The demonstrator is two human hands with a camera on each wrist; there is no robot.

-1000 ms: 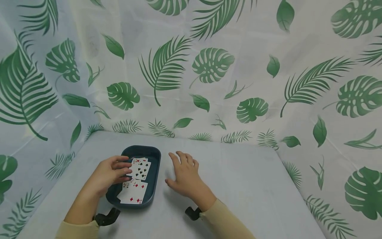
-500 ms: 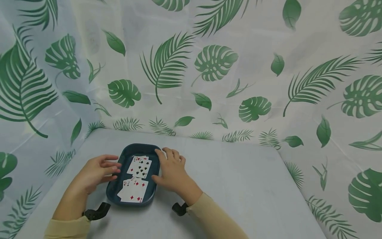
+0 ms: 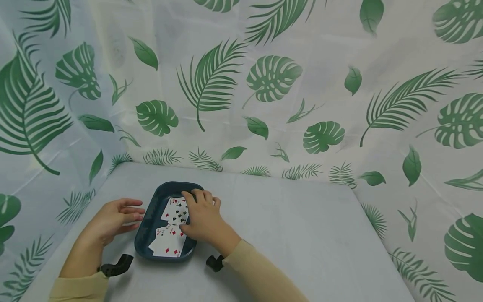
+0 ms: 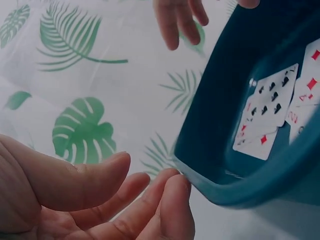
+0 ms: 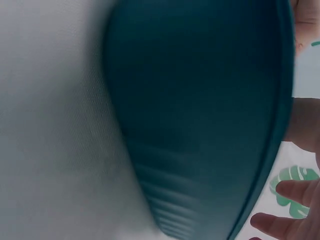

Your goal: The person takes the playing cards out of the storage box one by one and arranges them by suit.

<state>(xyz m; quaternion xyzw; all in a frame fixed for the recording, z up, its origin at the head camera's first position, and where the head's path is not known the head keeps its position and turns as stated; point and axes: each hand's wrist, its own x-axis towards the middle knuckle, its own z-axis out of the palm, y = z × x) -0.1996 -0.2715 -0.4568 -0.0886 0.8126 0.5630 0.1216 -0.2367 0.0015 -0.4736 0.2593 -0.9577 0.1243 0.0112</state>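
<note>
A dark blue tray [image 3: 141, 241] lies on the table with two overlapping groups of playing cards inside. The far group of cards [image 3: 175, 211] has a black spade card on top; the near group of cards [image 3: 166, 243] shows a red diamond card uppermost. Beside the tray's left rim is my left hand [image 3: 115, 220], its fingers loosely bent and holding nothing; in the left wrist view its fingertips are at the rim. My right hand [image 3: 205, 218] reaches over the right rim, fingers spread above the cards and partly covering them. In the right wrist view the tray's outer wall [image 5: 200, 110] fills the middle.
The white tabletop [image 3: 286, 235] stretches to the right of the tray. A leaf-patterned curtain [image 3: 279, 126] stands behind the table and along its sides. Black wrist mounts [image 3: 117, 265] project from under both sleeves.
My left hand has drawn back leftward from over the tray to beside it. My right hand has moved left from the table to above the tray's right side. The cards stay put.
</note>
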